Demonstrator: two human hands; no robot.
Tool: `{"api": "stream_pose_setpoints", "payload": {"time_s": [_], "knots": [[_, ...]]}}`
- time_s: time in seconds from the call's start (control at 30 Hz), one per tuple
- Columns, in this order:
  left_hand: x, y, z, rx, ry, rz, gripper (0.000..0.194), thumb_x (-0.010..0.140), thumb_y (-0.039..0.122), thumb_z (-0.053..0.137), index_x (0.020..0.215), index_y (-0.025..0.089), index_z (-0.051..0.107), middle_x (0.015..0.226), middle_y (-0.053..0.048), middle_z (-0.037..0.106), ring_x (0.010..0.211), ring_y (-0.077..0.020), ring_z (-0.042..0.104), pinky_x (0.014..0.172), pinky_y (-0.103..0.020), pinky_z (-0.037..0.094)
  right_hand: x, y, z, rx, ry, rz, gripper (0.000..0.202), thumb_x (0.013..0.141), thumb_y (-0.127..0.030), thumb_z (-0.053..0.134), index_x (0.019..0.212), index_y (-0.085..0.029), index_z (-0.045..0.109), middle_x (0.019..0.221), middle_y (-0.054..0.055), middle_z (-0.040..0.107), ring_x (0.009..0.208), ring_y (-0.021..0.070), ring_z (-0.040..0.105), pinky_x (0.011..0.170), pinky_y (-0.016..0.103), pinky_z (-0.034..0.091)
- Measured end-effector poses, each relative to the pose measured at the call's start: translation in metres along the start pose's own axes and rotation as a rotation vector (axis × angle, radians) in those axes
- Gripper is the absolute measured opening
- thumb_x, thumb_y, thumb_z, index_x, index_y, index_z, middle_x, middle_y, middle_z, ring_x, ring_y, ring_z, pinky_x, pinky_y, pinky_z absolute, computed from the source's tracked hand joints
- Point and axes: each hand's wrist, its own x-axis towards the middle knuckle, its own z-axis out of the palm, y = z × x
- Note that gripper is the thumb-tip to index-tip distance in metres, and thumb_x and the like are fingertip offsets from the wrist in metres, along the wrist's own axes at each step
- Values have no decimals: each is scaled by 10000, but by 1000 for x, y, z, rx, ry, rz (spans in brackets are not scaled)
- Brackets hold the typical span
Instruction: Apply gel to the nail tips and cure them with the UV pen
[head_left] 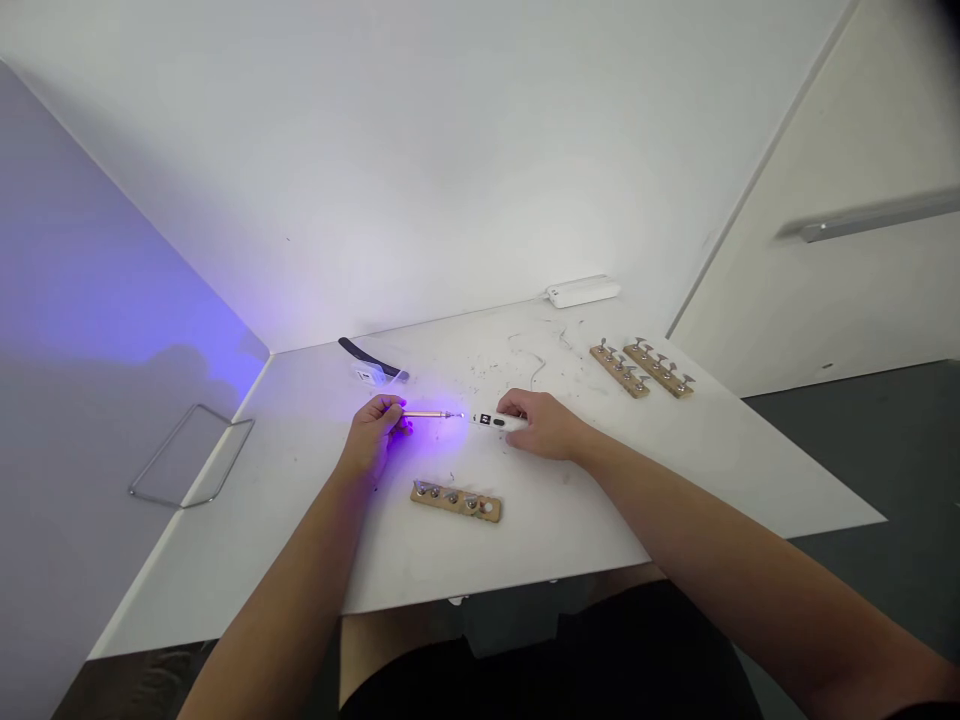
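Note:
My left hand (375, 435) pinches a slim gold pen-like stick (427, 413) that points to the right. At its metal tip is a small bright spot, too small to name. My right hand (536, 425) is closed round a white handheld UV lamp (510, 423) with a small black display and a dark button. The lamp's front end faces the stick's tip, a small gap apart, and violet light spills over my left hand. Nearer to me lies a brown strip (491, 508) bearing several silver nail-tip stands, with a bare round spot at its right end.
Two more brown strips (619, 372) (660, 368) with metal stands lie at the right. A black nail file (360, 352) and a small clear container (367, 374) are at the back left. A white box (583, 291) sits against the wall. A wire frame (217, 490) is at the left.

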Motion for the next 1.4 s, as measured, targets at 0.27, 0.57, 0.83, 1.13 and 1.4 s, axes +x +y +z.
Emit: {"api": "stream_pose_setpoints", "payload": {"time_s": [0.27,0.57,0.83,1.13,1.4], "knots": [[1,0,-1,-2,6,10,188,651,238,668,784,148,570,531,39,525,511,-89,532,582,-250,462,0,0,1,-11,33,-11,265,608,-138,563,859,-224,550,825,6,628,685,142,548,591,258,402],[1,-4,-4,21,-14,27,190,678,254,658,810,146,574,549,31,536,528,-90,539,587,-240,455,0,0,1,-6,14,-19,258,610,-145,564,854,-227,545,811,1,621,662,136,534,574,256,397],[3,-4,-3,5,-14,15,183,686,259,650,805,148,566,536,38,530,517,-90,532,588,-249,461,0,-1,1,-16,20,-4,262,611,-140,568,860,-221,557,823,1,629,660,131,542,582,250,396],[1,-2,-2,6,37,-8,189,652,231,663,790,142,570,517,37,538,494,-89,534,579,-250,472,0,2,4,-34,39,-26,266,620,-154,568,873,-235,558,844,-7,633,718,140,557,631,263,419],[0,-1,-2,-20,13,11,146,672,209,637,776,133,570,516,27,541,480,-93,537,569,-253,463,1,4,4,-70,28,-7,290,637,-206,576,925,-235,559,884,2,617,759,144,553,682,288,433]]}}
